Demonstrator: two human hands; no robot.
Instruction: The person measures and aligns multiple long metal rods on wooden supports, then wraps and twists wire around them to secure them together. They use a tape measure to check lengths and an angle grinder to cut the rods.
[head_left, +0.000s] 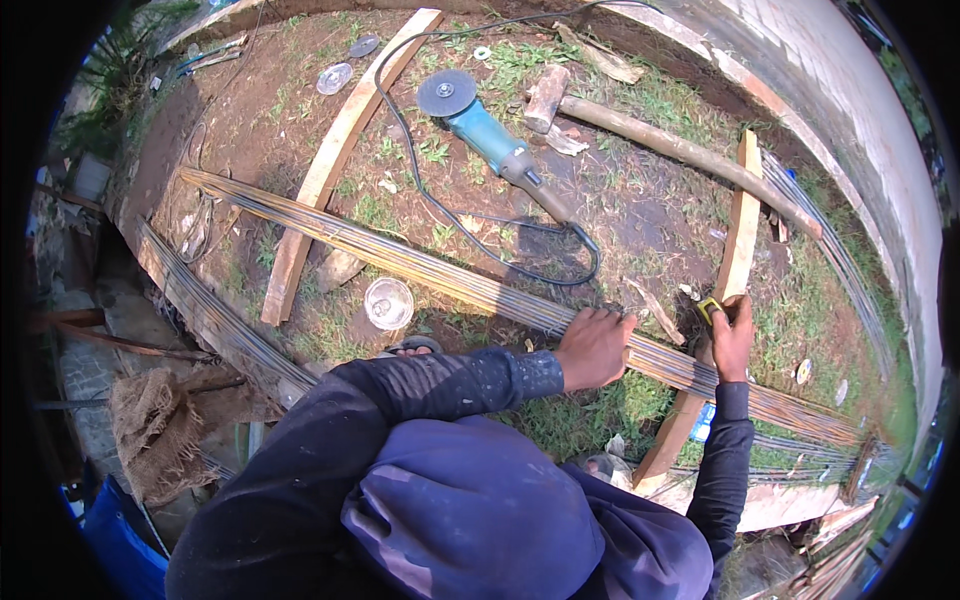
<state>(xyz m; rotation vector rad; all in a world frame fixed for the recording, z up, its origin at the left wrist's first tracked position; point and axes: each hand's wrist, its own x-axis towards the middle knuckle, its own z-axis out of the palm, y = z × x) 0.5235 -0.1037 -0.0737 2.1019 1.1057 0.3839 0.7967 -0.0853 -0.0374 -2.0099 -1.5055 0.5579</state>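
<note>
A long bundle of thin steel rods [430, 262] runs across the ground from the upper left to the lower right. My left hand [594, 347] lies over its middle, fingers curled down onto the rods; their tips are partly hidden. Just to the right, my right hand [733, 335] grips a small yellow and black tape measure [708, 308] between thumb and fingers. That hand is above a wooden beam [740, 240] which passes beneath the rods. I cannot make out any blade drawn from the tape measure.
Beyond the rods lie an angle grinder [490, 142] with a looping black cable [412, 150] and a wooden-handled mallet [680, 145]. A second beam [310, 205] supports the rods at left. More rods [225, 310] lie near left, by burlap [160, 425]. A concrete wall [860, 110] curves along the right.
</note>
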